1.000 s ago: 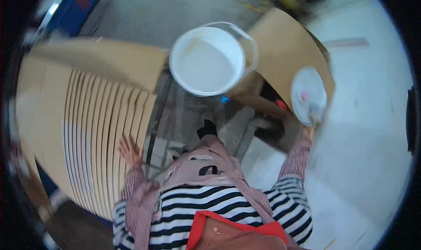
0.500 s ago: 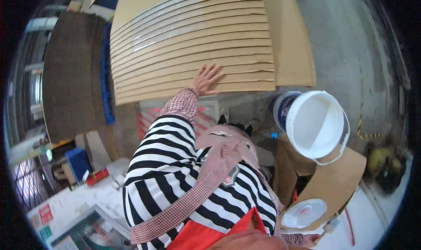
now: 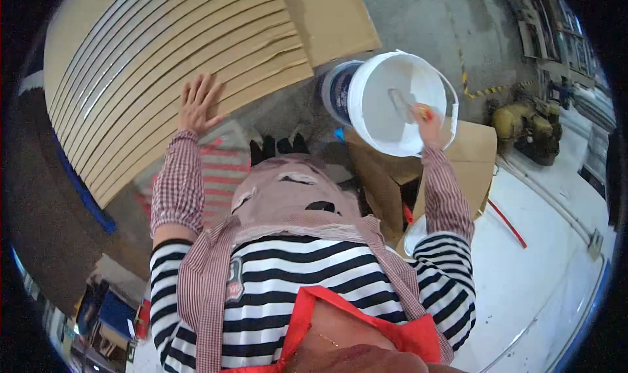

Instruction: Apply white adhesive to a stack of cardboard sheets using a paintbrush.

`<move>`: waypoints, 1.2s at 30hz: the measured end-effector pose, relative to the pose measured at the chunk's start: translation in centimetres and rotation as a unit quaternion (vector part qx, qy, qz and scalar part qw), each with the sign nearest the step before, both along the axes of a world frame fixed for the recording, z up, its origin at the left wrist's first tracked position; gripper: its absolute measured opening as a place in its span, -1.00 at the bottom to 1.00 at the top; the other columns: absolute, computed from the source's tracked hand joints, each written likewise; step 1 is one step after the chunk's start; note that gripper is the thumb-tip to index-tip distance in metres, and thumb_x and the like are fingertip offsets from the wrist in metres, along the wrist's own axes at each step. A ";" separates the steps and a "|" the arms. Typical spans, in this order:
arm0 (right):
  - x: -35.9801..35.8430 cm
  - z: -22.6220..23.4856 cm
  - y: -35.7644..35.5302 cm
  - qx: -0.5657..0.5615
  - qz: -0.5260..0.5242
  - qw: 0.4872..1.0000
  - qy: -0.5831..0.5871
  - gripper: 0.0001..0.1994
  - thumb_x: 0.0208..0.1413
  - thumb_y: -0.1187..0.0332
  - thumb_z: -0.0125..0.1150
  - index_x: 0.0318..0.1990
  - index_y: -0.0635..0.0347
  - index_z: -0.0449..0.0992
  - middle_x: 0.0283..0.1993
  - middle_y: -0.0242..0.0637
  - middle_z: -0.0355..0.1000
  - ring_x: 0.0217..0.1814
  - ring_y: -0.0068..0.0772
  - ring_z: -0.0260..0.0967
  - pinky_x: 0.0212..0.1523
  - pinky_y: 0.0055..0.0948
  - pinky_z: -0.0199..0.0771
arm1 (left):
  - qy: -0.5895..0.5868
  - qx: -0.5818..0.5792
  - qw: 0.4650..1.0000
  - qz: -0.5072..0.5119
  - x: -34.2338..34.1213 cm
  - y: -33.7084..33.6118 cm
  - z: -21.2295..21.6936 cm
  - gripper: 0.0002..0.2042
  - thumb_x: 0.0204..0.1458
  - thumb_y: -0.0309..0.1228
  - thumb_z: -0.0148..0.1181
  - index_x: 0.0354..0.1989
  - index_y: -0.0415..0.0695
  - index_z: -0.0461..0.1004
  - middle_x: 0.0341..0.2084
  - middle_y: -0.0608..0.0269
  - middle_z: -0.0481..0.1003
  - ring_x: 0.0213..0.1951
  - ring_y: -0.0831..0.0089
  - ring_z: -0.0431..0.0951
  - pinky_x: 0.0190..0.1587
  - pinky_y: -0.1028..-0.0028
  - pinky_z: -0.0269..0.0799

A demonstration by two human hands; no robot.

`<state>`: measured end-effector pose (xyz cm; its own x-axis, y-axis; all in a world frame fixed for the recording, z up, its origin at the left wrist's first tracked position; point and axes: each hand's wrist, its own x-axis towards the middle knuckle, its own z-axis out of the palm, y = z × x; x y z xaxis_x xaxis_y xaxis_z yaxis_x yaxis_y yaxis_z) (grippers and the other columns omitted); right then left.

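My left hand (image 3: 198, 102) lies flat and spread on the near edge of a stack of tan cardboard strips (image 3: 170, 52). My right hand (image 3: 425, 119) reaches into a white bucket (image 3: 366, 92) and grips a brush or scraper with an orange handle (image 3: 407, 106), its tip dipped in the white paste inside. The bucket stands on a brown cardboard box (image 3: 474, 154). Checked sleeves, a striped shirt and a red apron fill the lower middle.
A large cardboard sheet (image 3: 330, 16) lies beyond the strips on the grey concrete floor (image 3: 432, 20). A white lid (image 3: 413, 234) peeks out below my right elbow. A yellow machine (image 3: 526, 128) sits at the right beside a white painted floor area (image 3: 543, 255). Blue items lie lower left.
The view has swung round again. My right hand has left the white lid and gone into the bucket with the tool. My left hand stays pressed on the cardboard strips.
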<state>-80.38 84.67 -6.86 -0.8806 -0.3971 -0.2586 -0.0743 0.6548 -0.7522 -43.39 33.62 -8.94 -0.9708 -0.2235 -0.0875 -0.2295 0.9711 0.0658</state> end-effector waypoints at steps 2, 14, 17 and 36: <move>0.0 -2.7 -1.5 0.076 0.028 0.997 0.006 -0.76 0.06 0.25 0.21 -0.19 0.19 0.55 -0.32 -0.38 0.49 -0.29 -0.62 0.37 -0.21 -0.56 0.37 | 0.038 0.005 0.999 -0.011 0.3 0.1 0.0 -0.18 -0.18 0.30 -0.07 0.30 0.21 0.02 0.34 0.28 -0.12 0.35 0.27 -0.18 0.33 0.14 -0.37; -1.4 -18.7 -3.1 0.136 0.020 0.990 0.010 -0.72 0.01 0.27 0.21 -0.18 0.26 0.54 -0.31 -0.26 0.49 -0.27 -0.51 0.39 -0.22 -0.51 0.36 | 0.011 0.039 0.999 0.001 0.6 0.0 0.5 -0.20 -0.16 0.28 -0.05 0.30 0.22 0.03 0.33 0.31 -0.09 0.35 0.28 -0.18 0.34 0.14 -0.39; -1.5 -18.8 -3.2 0.000 0.007 0.992 -0.129 -0.77 0.03 0.31 0.18 -0.21 0.26 0.53 -0.32 -0.30 0.48 -0.28 -0.46 0.39 -0.24 -0.50 0.38 | 0.064 0.087 0.994 -0.014 1.0 -0.1 0.2 -0.25 -0.10 0.21 -0.01 0.29 0.19 0.05 0.32 0.28 -0.05 0.34 0.23 -0.13 0.32 0.09 -0.32; -2.9 -9.9 -1.7 -0.009 0.077 0.916 -0.393 -0.63 0.05 0.20 0.19 -0.12 0.29 0.34 -0.32 -0.16 0.40 -0.39 -0.30 0.41 -0.41 -0.31 0.55 | 0.075 0.118 0.990 -0.037 2.3 -0.4 0.8 -0.17 -0.14 0.25 -0.02 0.32 0.20 -0.07 0.35 0.24 -0.19 0.36 0.17 -0.23 0.29 -0.02 -0.37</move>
<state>-83.32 82.99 -16.74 -0.3594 -0.5112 -0.7807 0.4048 0.6684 -0.6240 -41.08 33.24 -8.15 -0.9897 -0.1419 0.0178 -0.1288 0.9385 0.3203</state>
